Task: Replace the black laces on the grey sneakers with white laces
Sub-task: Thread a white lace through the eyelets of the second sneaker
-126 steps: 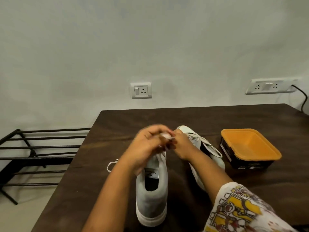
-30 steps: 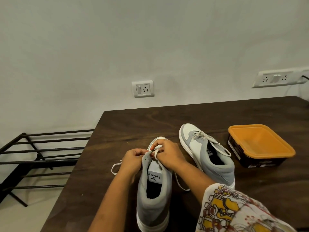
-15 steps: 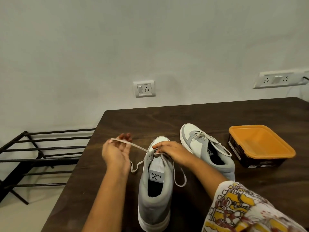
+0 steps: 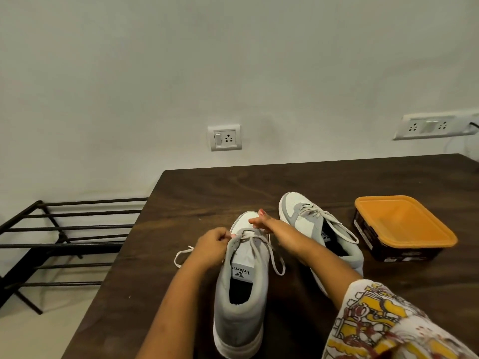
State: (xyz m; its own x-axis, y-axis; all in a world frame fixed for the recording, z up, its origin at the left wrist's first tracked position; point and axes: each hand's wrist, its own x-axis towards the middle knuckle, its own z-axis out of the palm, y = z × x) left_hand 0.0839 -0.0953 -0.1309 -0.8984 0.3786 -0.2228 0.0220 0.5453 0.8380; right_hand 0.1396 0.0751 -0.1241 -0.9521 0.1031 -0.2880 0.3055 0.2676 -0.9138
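Two grey-and-white sneakers stand on the dark wooden table [image 4: 197, 193]. The near sneaker [image 4: 241, 301] points away from me, with a white lace [image 4: 274, 257] threaded through its lower eyelets. My left hand [image 4: 211, 246] pinches this lace at the left eyelets, and its loose end [image 4: 181, 255] trails left on the table. My right hand [image 4: 267, 224] rests on the toe end with the fingers spread, holding the shoe down. The second sneaker [image 4: 305, 224] lies behind my right forearm, fully laced in white. No black laces are visible.
An orange tub with dark sides [image 4: 401, 226] sits at the right of the table. A black metal rack [image 4: 64, 239] stands on the floor left of the table. The wall behind has two sockets [image 4: 225, 137].
My left hand had pulled the lace out to the left and has come back to the left eyelets. My right hand has moved forward onto the toe.
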